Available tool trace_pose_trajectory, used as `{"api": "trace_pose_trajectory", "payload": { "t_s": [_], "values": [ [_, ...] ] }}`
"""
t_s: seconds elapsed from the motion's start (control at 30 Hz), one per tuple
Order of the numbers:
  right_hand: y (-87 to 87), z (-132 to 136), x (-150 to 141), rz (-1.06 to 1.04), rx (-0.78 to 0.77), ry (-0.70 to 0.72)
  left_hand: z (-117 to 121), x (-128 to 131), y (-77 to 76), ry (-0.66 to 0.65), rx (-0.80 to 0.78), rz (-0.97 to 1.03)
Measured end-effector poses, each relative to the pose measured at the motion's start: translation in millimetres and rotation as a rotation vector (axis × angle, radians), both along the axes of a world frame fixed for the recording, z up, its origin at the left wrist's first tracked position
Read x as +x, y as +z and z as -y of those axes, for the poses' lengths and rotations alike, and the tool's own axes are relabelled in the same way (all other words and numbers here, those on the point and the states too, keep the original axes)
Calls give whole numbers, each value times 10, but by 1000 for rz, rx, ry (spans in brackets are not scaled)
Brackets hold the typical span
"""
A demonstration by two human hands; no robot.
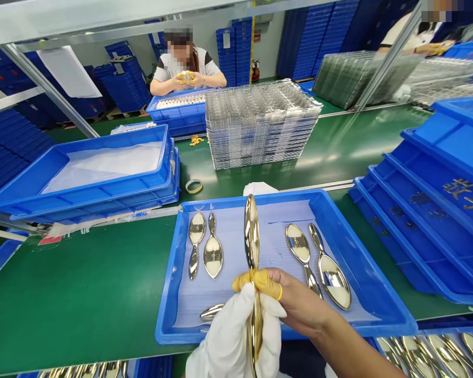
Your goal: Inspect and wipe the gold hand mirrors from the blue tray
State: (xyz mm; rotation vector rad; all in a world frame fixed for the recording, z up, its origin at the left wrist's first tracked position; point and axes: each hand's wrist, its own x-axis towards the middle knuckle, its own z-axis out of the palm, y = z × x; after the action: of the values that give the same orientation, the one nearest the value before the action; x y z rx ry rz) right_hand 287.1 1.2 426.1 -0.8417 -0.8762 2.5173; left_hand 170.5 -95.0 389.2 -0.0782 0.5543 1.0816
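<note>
My left hand [236,336], in a white glove, is wrapped round the handle of a shiny gold spoon [252,247] held upright and edge-on over a blue tray [169,294]. My right hand [291,299], bare with yellow finger cots, pinches the same spoon at its neck. In the tray, on a pale liner, lie two gold spoons [205,249] at the left, two more [319,265] at the right, and one [212,312] near my left hand.
Stacked blue crates [437,210] stand at the right, an open blue crate [82,173] at the left. A stack of clear plastic trays [260,123] and a tape roll [194,185] sit behind. More gold spoons [433,349] lie bottom right. A person [187,65] works opposite.
</note>
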Motion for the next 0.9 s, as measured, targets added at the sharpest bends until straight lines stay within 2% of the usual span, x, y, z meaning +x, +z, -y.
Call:
{"api": "trace_pose_trajectory", "payload": {
  "t_s": [0.1, 0.17, 0.27, 0.33, 0.4, 0.5, 0.6, 0.73, 0.9],
  "values": [
    [-31, -29, -4, 67, 3, -20, -40, 36, -70, -5, 5, -57],
    [-38, -53, -25, 79, 12, -84, -17, 101, -70, -3, 33, -188],
    [-26, -99, -72, 14, 2, -149, 58, 211, 18, -14, 5, -492],
    [-13, -137, -96, -49, 13, -159, 101, 277, 105, 46, -64, -724],
    [-13, -173, -109, -124, 41, -148, 116, 334, 188, 83, -13, -847],
    [-44, -202, -115, -226, 19, -114, 96, 380, 271, 3, 165, -823],
    [-85, -208, -115, -245, -42, -120, 72, 372, 295, -48, 162, -772],
    [-94, -215, -102, -241, 28, -105, 71, 338, 252, -62, 183, -683],
    [-112, -191, -67, -135, 92, -80, 40, 289, 137, 8, 252, -652]
  ]
}}
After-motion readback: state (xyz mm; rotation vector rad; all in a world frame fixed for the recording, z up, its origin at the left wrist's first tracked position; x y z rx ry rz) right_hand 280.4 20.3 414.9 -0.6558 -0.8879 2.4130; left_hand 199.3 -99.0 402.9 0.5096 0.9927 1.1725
